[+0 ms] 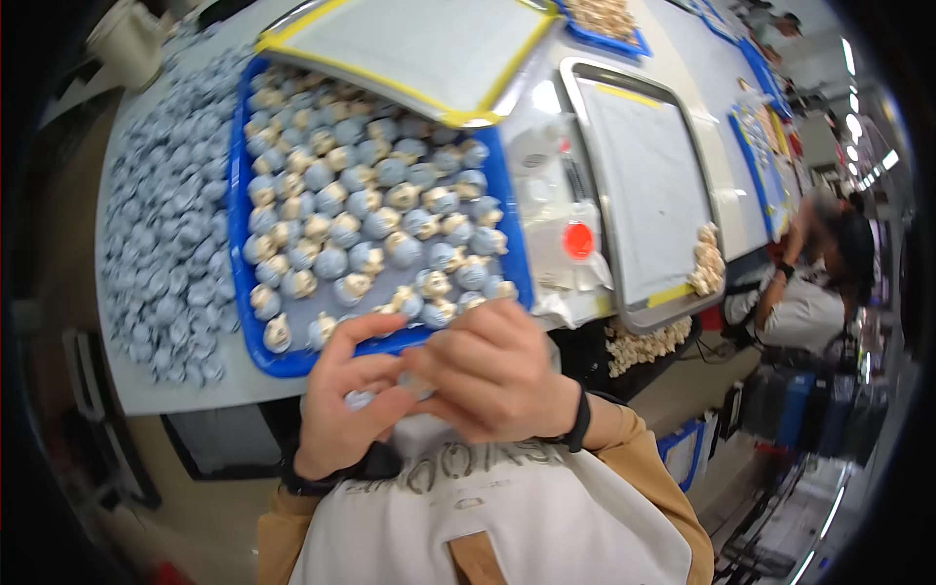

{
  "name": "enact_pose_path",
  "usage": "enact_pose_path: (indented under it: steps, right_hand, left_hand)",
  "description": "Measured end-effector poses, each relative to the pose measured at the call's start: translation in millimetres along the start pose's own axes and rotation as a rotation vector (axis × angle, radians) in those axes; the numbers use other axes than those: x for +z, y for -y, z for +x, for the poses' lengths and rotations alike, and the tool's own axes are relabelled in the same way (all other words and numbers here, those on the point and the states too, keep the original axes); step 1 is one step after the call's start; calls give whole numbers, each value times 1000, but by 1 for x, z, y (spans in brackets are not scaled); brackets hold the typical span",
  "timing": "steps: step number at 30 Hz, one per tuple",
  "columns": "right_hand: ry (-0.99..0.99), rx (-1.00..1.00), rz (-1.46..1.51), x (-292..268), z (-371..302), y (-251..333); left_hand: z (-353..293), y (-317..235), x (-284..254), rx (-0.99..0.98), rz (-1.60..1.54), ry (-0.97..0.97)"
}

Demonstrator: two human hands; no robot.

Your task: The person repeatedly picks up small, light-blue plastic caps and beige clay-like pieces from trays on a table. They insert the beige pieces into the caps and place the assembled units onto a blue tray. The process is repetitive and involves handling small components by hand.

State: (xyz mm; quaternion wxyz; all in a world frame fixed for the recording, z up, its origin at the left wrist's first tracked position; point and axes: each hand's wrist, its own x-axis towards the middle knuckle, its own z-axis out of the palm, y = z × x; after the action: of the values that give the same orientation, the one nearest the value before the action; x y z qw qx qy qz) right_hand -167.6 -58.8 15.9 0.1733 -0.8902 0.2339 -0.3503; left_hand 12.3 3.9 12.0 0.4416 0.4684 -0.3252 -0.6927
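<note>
Just in front of the blue tray's near edge, my left hand (pixel 346 405) and my right hand (pixel 497 375) meet with bent fingers. Between their fingertips sits a small pale blue-grey piece (pixel 416 386), partly covered by the fingers. A second light blue piece (pixel 359 399) shows in my left palm, by the thumb. Beyond my hands the blue tray (pixel 268 363) holds many small round figures (pixel 403 248), cream-coloured with blue caps. To the left, a wide heap of loose blue cap-like pieces (pixel 166 234) covers the table.
A metal tray with yellow-taped edges (pixel 409 49) overlaps the blue tray's far end. Right of it lie a clear bottle with a red cap (pixel 578 240) and another metal tray (pixel 643 185) bearing cream pieces (pixel 707 261). A person (pixel 809 283) works at the far right.
</note>
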Motion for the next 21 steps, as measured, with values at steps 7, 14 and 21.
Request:
enact_pose_path:
  steps: [7,14,21]
  right_hand:
    - [-46,-47,56,11,-4,3]
    - [-138,329,-283,-90,-57,-17]
    - [-353,1080,-833,-189,-177,-100]
  left_hand:
    - [-7,-3,-10,-61,65,16]
    - [-6,-1,-23,309,516,-542]
    - [9,-10,-35,344,668,-657]
